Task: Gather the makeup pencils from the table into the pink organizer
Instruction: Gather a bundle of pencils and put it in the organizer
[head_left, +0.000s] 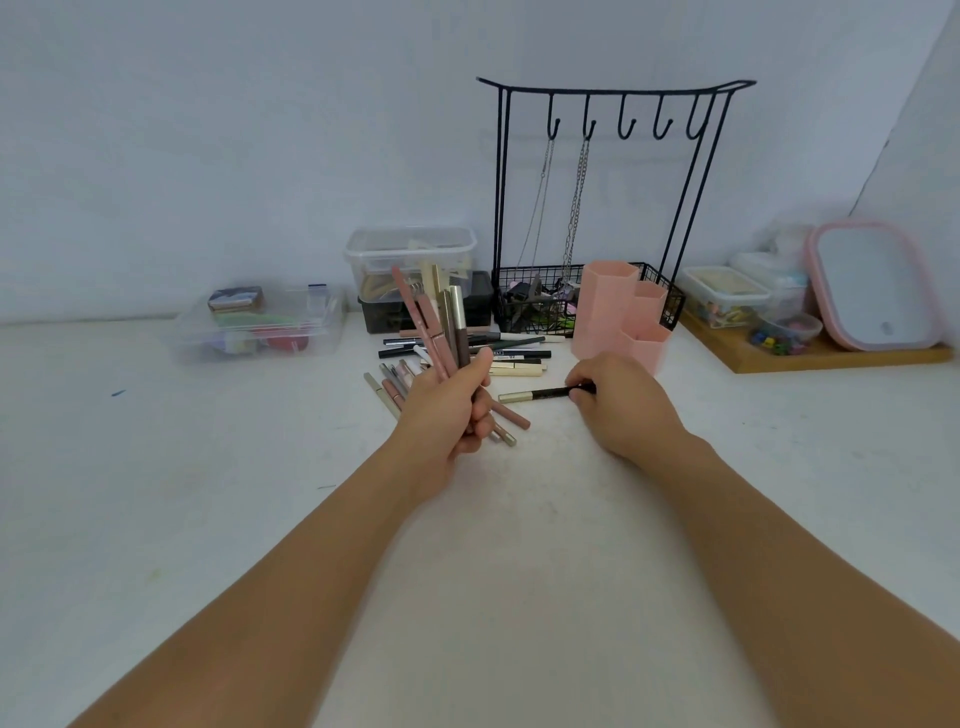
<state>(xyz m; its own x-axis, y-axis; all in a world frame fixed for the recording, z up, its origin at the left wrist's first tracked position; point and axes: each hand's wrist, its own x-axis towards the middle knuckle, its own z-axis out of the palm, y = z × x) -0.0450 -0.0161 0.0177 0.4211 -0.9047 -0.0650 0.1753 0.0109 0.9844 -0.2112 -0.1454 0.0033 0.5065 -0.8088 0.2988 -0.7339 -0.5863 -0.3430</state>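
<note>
My left hand (451, 410) is closed around a bunch of several makeup pencils (441, 322) that stick up and fan out above my fist. My right hand (615, 402) pinches the dark end of a black and gold pencil (540, 394) that lies flat on the white table. More pencils (498, 351) lie in a loose pile behind my left hand. The pink organizer (618, 317), made of three hexagonal tubes of stepped height, stands just behind my right hand; I see nothing sticking out of it.
A black wire jewellery stand (613, 208) with hanging chains stands behind the organizer. Clear plastic boxes (410, 260) sit at the back, and another box (260, 327) is to the left. A wooden tray (810, 353) with small containers and a pink-rimmed mirror (872, 286) is at right.
</note>
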